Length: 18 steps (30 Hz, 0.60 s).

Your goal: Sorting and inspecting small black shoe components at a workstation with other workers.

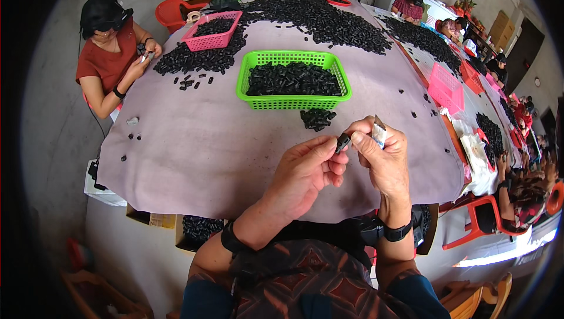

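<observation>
Between the thumb and fingertips of my left hand (302,172) is a small black tube-shaped piece (342,143). My right hand (385,163) is closed around a short flat tool (379,133) wrapped in white, with a brownish tip sticking up past the thumb. Its fingertips come right up to the black piece; whether they touch it I cannot tell. Both hands are above the near part of the cloth-covered table (194,160). Just beyond them lies a small pile of black pieces (317,119), against the near side of a green basket (294,105) that holds many more.
A pink basket (212,42) stands at the far left beside a large heap of black pieces (317,19). Another person (108,54) works at the table's left edge. On the right are a second table with pink baskets (446,89) and a red stool (479,225).
</observation>
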Tool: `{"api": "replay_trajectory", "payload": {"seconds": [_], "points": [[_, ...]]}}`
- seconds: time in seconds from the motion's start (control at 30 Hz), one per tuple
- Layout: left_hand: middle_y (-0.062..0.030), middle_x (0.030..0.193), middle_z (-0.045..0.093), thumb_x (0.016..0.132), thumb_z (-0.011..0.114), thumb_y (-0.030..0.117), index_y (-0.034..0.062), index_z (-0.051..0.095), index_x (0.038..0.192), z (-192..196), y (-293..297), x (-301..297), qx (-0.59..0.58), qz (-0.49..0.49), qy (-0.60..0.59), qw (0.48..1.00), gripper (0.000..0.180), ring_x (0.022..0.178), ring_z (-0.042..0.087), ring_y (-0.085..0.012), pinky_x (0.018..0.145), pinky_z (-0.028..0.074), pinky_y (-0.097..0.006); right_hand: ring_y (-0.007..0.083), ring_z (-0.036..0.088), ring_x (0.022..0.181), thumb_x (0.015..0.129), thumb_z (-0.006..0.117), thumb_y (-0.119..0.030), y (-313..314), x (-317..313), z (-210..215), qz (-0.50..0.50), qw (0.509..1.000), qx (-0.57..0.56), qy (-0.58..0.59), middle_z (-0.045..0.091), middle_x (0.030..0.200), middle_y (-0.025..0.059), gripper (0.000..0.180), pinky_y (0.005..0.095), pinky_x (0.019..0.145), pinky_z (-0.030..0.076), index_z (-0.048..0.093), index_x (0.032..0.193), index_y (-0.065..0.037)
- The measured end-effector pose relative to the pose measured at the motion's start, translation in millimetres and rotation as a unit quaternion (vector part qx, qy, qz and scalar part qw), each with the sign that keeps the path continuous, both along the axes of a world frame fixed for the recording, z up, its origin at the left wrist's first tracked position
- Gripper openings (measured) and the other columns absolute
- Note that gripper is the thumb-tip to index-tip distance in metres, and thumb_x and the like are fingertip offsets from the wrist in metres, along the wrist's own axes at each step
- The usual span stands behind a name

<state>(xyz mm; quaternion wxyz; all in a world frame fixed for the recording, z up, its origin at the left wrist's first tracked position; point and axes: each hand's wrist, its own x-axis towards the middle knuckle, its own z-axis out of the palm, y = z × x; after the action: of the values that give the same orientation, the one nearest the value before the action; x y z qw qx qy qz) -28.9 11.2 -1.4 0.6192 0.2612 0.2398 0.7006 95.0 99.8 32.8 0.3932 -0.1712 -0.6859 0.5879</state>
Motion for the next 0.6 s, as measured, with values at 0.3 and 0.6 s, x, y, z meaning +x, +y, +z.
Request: {"api": "replay_trajectory", "payload": {"seconds": [0.3,0.6], "points": [[-0.0012,0.075,0.056,0.091,0.049,0.021,0.0039,0.058,0.093,2.1,-0.4,0.3,-0.022,-0.023,-0.067,0.997,0.019,0.063,0.05,-0.0096,0.058,0.044,-0.027,0.0077,0.052,0.067,0.076,0.064,0.001,0.1,-1.1,-2.5,-0.016,0.995,0.095,-0.013,0.055,0.076,0.0018,0.011,0.0213,0.062,0.042,0.062,0.087,0.002],[0.0015,0.078,0.051,0.092,0.044,0.021,0.0073,0.055,0.096,0.3,0.2,-0.5,-0.01,-0.034,-0.033,0.999,0.018,0.069,0.048,-0.0087,0.059,0.04,-0.026,0.0079,0.052,0.066,0.075,0.064,0.001,-2.3,-3.7,-2.5,-0.033,0.992,0.122,-0.022,0.055,0.074,0.0032,0.01,0.0215,0.059,0.042,0.062,0.084,0.002]]}}
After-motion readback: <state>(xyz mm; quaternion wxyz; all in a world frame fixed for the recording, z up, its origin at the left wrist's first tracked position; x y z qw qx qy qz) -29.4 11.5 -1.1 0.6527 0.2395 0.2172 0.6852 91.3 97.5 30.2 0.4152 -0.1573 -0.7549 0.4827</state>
